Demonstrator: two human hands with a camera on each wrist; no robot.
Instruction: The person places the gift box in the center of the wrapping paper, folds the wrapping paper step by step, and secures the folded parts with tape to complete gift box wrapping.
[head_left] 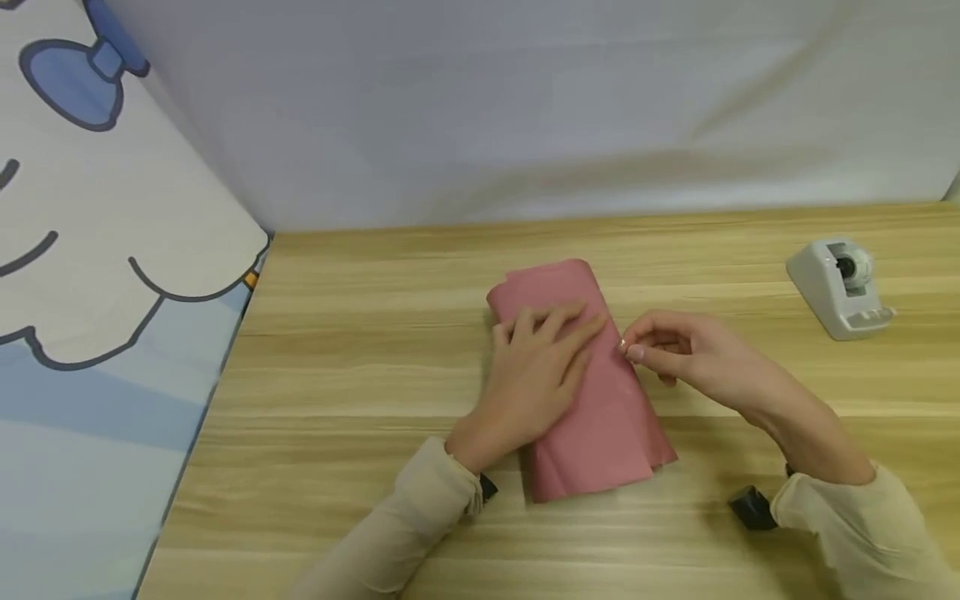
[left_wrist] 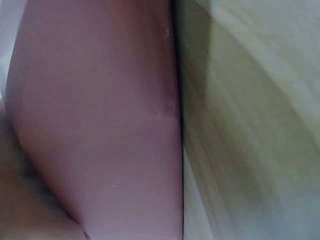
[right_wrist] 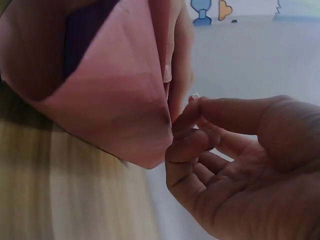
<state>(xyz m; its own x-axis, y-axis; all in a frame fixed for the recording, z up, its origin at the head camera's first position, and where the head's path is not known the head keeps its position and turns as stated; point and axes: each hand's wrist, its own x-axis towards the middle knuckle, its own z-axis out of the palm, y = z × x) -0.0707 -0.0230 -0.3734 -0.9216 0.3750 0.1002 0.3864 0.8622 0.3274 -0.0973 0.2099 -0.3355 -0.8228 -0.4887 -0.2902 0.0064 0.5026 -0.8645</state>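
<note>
A pink paper-wrapped package (head_left: 600, 417) lies slightly slanted on the table, its near end flaring loosely. My left hand (head_left: 532, 375) rests on top of it with fingers spread. At the package's right edge, my right hand (head_left: 697, 354) pinches a small shiny piece of clear tape (right_wrist: 195, 96) between thumb and index finger; its other fingers are curled. Through the paper's open end, the right wrist view shows something dark blue-purple (right_wrist: 82, 37) inside, mostly hidden. In the left wrist view the pink paper (left_wrist: 100, 125) fills the left side, with a long edge along the wood.
A white tape dispenser (head_left: 832, 292) with a clear roll stands at the right on the wood-grain table (head_left: 360, 350). Behind the table hangs a pale curtain (head_left: 487, 108). A cartoon-printed cloth (head_left: 112, 225) borders the left side.
</note>
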